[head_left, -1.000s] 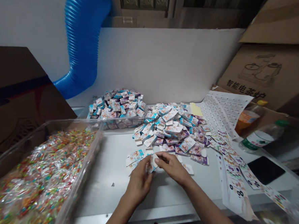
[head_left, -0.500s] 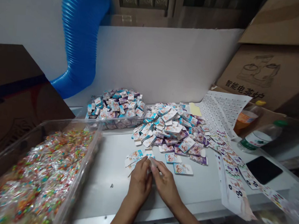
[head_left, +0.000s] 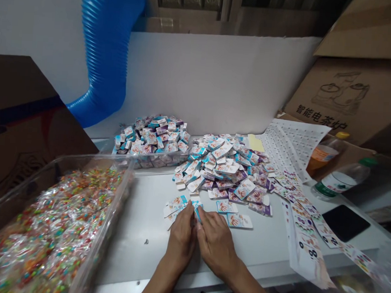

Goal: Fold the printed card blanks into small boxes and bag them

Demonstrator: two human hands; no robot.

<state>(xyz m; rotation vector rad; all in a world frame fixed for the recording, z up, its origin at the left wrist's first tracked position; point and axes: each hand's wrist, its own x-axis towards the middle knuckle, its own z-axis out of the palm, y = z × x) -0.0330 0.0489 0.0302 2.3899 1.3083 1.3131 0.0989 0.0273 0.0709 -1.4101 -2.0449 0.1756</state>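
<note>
Both hands meet over the white table (head_left: 133,235), closed around a small blue-and-white printed carton (head_left: 197,212). My left hand (head_left: 181,234) pinches its left side, and my right hand (head_left: 217,238) presses on the right side; most of the carton is hidden by fingers. Several flat cartons (head_left: 176,205) lie just beyond my left hand. To the right of my right hand are two more blue-and-white cartons, one farther (head_left: 226,207) and one nearer (head_left: 240,221). Behind them rises a heap of purple and blue cartons (head_left: 222,166).
At left stands a clear tub (head_left: 112,203) of plastic-wrapped colourful beads (head_left: 54,226). A clear bin of cartons (head_left: 156,137) sits at the back. Sticker sheets (head_left: 291,143), a black phone (head_left: 346,223), a green-capped bottle (head_left: 341,182) and an orange drink bottle (head_left: 325,154) are on the right.
My right hand has turned more palm-down, with its fingers now laid forward against the carton. The carton's blue side shows more between the fingertips. The piles have not moved.
</note>
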